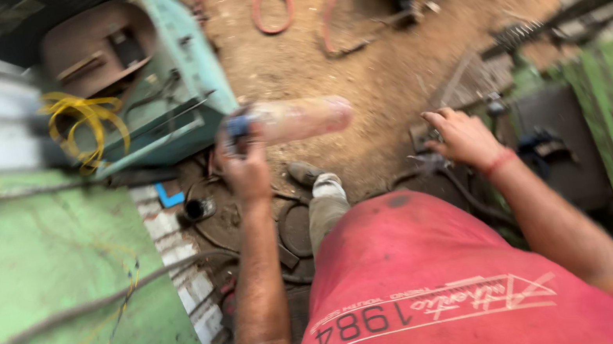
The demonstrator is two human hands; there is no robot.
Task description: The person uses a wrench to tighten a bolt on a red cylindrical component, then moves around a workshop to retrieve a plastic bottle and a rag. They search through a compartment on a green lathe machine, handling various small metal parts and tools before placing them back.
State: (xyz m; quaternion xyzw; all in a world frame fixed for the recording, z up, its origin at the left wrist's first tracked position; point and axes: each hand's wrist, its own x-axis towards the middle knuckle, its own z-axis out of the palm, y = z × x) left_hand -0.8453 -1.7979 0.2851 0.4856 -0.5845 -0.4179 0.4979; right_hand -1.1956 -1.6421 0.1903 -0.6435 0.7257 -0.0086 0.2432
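Dirt floor (354,55); left hand (245,170) clamped on clear bottle (299,118), held level; right hand (464,137) fingers spread, steadying on dark machine part (431,157).

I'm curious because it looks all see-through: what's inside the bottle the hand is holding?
The plastic bottle in the left hand looks clear and mostly empty, with brown dirt ground showing behind it. The picture is blurry, and the hand covers the cap end.

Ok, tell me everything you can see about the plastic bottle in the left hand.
The plastic bottle is clear, looks pinkish against the dirt behind it, and is blurred by motion. It has a blue cap at the neck end, where the left hand grips it. It lies roughly level, its base pointing right, raised above the dirt ground. Only the hand touches it. Its contents cannot be told.
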